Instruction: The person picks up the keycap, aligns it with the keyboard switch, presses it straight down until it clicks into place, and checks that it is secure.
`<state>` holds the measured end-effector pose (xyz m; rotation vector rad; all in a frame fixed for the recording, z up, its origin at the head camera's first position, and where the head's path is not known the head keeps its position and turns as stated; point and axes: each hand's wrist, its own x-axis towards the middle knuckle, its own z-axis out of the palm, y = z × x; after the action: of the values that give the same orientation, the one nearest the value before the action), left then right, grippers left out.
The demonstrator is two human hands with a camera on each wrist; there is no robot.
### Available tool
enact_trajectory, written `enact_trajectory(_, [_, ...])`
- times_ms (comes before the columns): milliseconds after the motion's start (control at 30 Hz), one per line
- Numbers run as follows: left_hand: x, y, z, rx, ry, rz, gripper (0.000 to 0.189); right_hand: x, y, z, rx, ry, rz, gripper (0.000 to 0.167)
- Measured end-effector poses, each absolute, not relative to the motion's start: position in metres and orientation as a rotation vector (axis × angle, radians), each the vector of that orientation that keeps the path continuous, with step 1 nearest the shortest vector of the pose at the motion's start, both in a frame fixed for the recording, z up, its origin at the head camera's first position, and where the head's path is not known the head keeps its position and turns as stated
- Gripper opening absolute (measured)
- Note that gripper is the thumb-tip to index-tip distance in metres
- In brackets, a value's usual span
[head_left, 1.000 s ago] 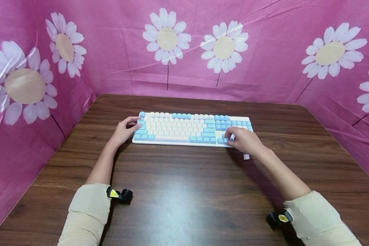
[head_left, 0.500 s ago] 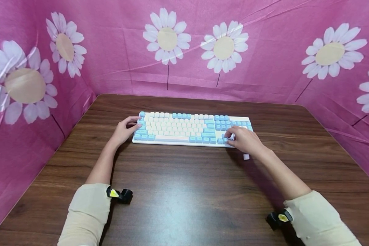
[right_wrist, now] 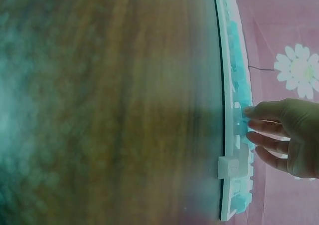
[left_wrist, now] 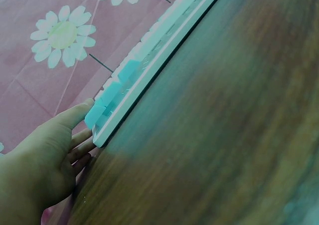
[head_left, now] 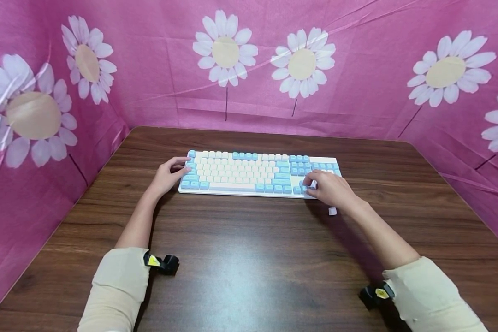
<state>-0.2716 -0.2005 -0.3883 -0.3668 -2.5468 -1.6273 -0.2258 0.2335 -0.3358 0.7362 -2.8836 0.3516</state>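
A white and light-blue keyboard (head_left: 232,187) lies on the wooden table. My left hand (head_left: 165,177) holds its left end. In the left wrist view, the left thumb rests on the blue corner keys (left_wrist: 96,114) while the other fingers lie along the keyboard's side. My right hand (head_left: 331,188) is bent over the arrow keys at the keyboard's right part. Thumb and forefinger pinch a blue keycap (right_wrist: 240,116) there, partly hidden by the fingers. On the table in front of the keyboard, beneath the right wrist, sits a loose white keycap (head_left: 332,211).
The brown wooden table (head_left: 240,258) spreads out around the keyboard. A pink cloth (head_left: 157,60) printed with white daisies hangs behind and at both sides. Black wrist cameras (head_left: 171,265) are strapped over the light sleeves (head_left: 116,281).
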Motion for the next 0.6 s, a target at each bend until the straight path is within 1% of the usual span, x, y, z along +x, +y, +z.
enact_trajectory(167, [-0.2712,-0.2003,-0.3878,-0.381,-2.538,-1.637,0.038,-0.2267,0.2364,-0.3350,0.691,-2.924,0.346,0.012])
enact_trajectory(600, [-0.2719,-0.2013,-0.3890,-0.375,-2.543,-1.623,0.038,-0.2267,0.2339,-0.3323,0.732,-2.934,0.381,0.010])
